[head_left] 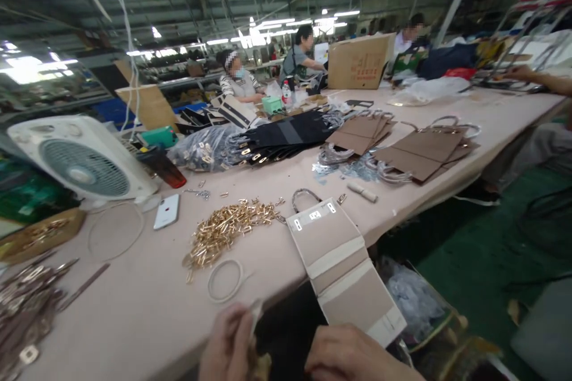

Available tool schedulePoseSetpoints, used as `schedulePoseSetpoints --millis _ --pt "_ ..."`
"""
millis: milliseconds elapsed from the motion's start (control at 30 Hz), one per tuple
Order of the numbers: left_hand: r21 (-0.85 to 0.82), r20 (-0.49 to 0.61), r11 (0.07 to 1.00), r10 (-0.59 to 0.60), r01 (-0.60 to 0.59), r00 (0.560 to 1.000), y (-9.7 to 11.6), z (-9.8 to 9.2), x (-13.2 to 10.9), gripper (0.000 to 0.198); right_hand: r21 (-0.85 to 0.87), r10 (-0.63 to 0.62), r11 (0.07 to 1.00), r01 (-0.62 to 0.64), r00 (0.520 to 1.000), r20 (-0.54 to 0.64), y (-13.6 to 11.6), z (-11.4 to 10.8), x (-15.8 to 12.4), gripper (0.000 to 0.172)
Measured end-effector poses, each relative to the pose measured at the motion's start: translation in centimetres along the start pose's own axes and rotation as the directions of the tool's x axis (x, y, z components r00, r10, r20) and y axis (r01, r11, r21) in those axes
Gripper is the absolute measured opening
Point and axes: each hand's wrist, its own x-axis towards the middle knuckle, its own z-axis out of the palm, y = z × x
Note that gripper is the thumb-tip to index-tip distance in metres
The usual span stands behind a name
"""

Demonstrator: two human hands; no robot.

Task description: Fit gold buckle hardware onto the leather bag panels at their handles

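Note:
At the bottom edge, my left hand is closed, its fingers pressed together around something small and pale that I cannot make out. My right hand is curled by the black material at the table's front edge; whatever it pinches is hidden. Beside that hand lies an unfolded beige bag panel, with a looped handle at its far end, hanging partly over the edge. A heap of gold metal fittings and a pale ring-shaped roll lie beyond my left hand.
A white fan, a phone and brown straps with buckles are at left. Stacked black pieces and brown bag panels lie further back. A cardboard box and several people are across the table.

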Motion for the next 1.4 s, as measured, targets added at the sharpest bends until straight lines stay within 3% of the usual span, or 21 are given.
schedulePoseSetpoints --millis 67,133,267,367,533,700,933,1100,1267,1400 --pt "-0.181 0.206 0.983 0.001 0.037 0.979 2.8 2.2 0.6 0.04 0.019 0.037 0.999 -0.036 0.998 -0.058 -0.8 -1.9 0.5 0.018" --pt "-0.253 0.337 0.968 0.082 0.006 0.938 5.8 4.0 1.7 0.044 0.023 0.065 0.998 -0.062 0.982 -0.175 -1.0 -4.0 0.8 0.018" --pt "-0.295 0.473 0.954 0.194 -0.053 0.86 10.0 5.7 3.7 0.048 -0.056 0.057 0.994 -0.093 0.885 -0.462 -0.5 -7.9 1.1 0.019" --pt "-0.266 0.525 0.959 0.225 -0.093 0.821 11.4 6.4 4.5 0.045 -0.113 0.036 0.987 -0.114 0.843 -0.537 -0.5 -10.3 1.2 0.019" --pt "-0.206 0.594 0.963 0.262 -0.172 0.76 12.3 7.0 5.0 0.036 -0.162 0.026 0.981 -0.107 0.899 -0.438 -0.6 -12.4 1.9 0.025" --pt "-0.113 0.623 0.958 0.275 -0.263 0.733 12.6 7.1 5.2 0.028 -0.141 0.086 0.98 -0.138 0.943 -0.323 -0.1 -12.9 2.5 0.017" --pt "-0.055 0.625 0.908 0.355 -0.414 0.696 11.7 8.1 5.6 0.028 -0.047 0.211 0.972 -0.23 0.942 -0.26 0.5 -13.1 2.3 0.005" --pt "-0.049 0.598 0.897 0.378 -0.438 0.707 11.7 8.8 5.7 0.028 -0.025 0.229 0.97 -0.242 0.943 -0.242 0.6 -13.0 2.2 0.006" --pt "-0.117 0.579 0.917 0.374 -0.38 0.724 12.1 8.7 5.7 0.027 0.081 0.249 0.968 -0.236 0.934 -0.257 0.8 -12.5 2.2 0.007" --pt "-0.337 0.588 0.933 0.311 -0.123 0.746 11.9 9.1 5.9 0.023 0.11 0.21 0.977 -0.184 0.928 -0.309 0.8 -11.4 1.8 0.008"
